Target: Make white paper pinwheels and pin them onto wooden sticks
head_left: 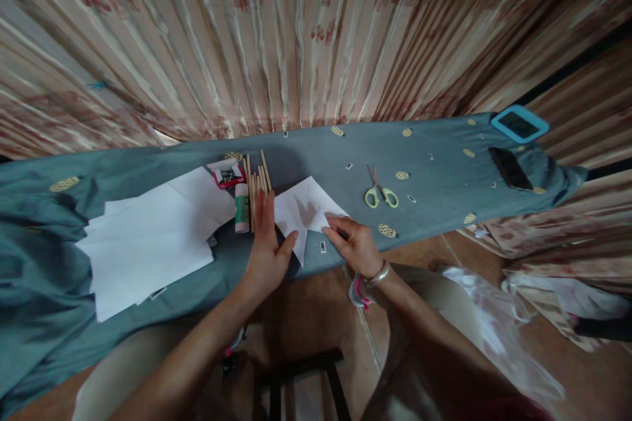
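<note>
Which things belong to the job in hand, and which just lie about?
Likely job items: folded paper, pinched by the right hand; paper sheets; glue stick; wooden sticks; scissors; red box.

Likely lying about: blue device; dark phone; plastic bag.

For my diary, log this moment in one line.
left hand: open, near sticks | right hand: pinching folded paper | scissors: on cloth

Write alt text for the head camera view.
A person's right hand pinches folded white paper on bluish cloth, the left hand beside it. Sheets, a glue stick and wooden sticks lie to the left, scissors to the right.
</note>
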Available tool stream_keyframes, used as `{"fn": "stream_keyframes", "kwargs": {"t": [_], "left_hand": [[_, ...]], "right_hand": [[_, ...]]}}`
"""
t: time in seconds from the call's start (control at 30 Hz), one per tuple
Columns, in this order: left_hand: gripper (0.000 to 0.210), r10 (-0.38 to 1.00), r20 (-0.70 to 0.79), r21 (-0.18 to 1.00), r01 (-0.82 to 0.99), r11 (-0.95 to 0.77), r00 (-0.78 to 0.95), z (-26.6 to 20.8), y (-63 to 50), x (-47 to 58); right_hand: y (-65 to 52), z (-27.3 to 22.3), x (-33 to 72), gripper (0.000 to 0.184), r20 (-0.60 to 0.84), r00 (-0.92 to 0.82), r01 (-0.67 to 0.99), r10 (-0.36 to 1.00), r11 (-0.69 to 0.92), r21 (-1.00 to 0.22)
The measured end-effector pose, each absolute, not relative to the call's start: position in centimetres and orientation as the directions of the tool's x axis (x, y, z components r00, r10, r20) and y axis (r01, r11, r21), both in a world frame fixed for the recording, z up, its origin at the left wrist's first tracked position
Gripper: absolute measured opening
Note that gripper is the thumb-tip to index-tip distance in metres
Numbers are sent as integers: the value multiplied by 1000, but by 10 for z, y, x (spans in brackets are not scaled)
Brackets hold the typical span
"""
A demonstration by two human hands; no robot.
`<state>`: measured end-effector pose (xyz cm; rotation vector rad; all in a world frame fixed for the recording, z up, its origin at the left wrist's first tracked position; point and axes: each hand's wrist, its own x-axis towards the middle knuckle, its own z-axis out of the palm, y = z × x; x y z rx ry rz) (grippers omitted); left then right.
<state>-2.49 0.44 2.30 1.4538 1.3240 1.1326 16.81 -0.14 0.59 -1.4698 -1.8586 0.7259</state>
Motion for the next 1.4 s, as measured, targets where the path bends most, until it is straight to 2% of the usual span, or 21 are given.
{"fn": "stream_keyframes", "kwargs": {"t": [0.07, 0.13, 0.27, 0.4, 0.5, 0.6, 0.73, 0.83, 0.93, 1.07, 1.2, 1.27, 1.4], "left_hand": [[62, 975, 202, 897, 383, -221, 90, 19, 4, -28], [53, 954, 245, 839, 455, -297, 171, 15, 5, -30], [33, 917, 186, 719, 588, -371, 352, 8, 7, -33], [33, 873, 130, 597, 666, -448, 470, 8, 5, -33], [34, 855, 134, 547, 682, -486, 502, 9, 3, -31], [33, 850, 139, 536, 683, -496, 508, 8, 2, -30], [27, 845, 144, 561, 661, -498, 515, 4, 1, -29], [24, 825, 154, 601, 611, -515, 544, 3, 0, -30], [22, 813, 163, 624, 579, -524, 559, 3, -2, -30], [25, 816, 152, 629, 582, -515, 558, 4, -2, -29], [28, 822, 154, 602, 607, -518, 548, 2, -2, -30], [28, 823, 166, 587, 616, -525, 543, 1, -2, -30], [31, 821, 204, 572, 615, -542, 533, -1, -3, -30]], "right_hand": [[0, 5, 167, 21, 110, -104, 621, 989, 150, -769], [2, 4, 166, 29, 84, -69, 605, 994, 109, -789], [2, 4, 165, 41, 64, -59, 596, 996, 86, -799], [0, 5, 165, 40, 106, -60, 600, 993, 121, -791], [-2, 5, 165, 40, 134, -59, 579, 989, 143, -802], [-3, 3, 166, 31, 161, -107, 544, 981, 193, -817], [-4, 4, 166, 14, 241, -253, 518, 937, 341, -784], [-4, 8, 167, 12, 284, -346, 472, 894, 428, -771], [-3, 12, 166, 15, 292, -377, 447, 879, 449, -774], [-3, 10, 165, 17, 282, -321, 492, 904, 414, -766], [-4, 5, 163, 13, 206, -195, 562, 959, 281, -778], [-4, 3, 162, 17, 168, -148, 579, 975, 223, -785], [-4, 5, 160, 18, 128, -137, 612, 982, 186, -769]]}}
